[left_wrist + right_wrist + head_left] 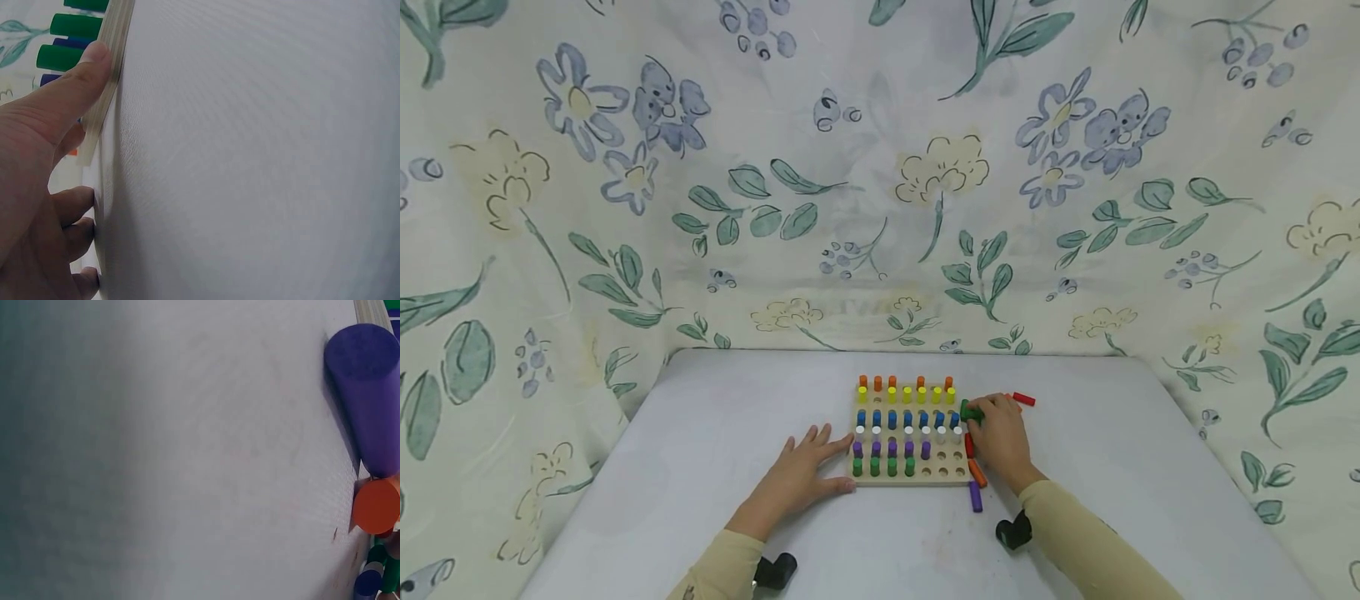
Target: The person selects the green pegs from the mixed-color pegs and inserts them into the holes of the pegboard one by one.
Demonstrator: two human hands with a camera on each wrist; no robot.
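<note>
Pegboard: positioned on white table, with rows of coloured pegs and exposed holes at near right; touched on left by left hand, spread wide. Just to right: green peg, pinched in right hand. Nearer, also to right: red peg, orange peg, purple peg.

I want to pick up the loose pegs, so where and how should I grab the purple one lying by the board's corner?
Pinch the purple peg toward the end nearest you, reaching down from above on your side. It's a cylinder lying lengthwise toward you, so its long sides should suit finger and thumb. That end is clear, while the orange peg and board crowd the far end.
</note>
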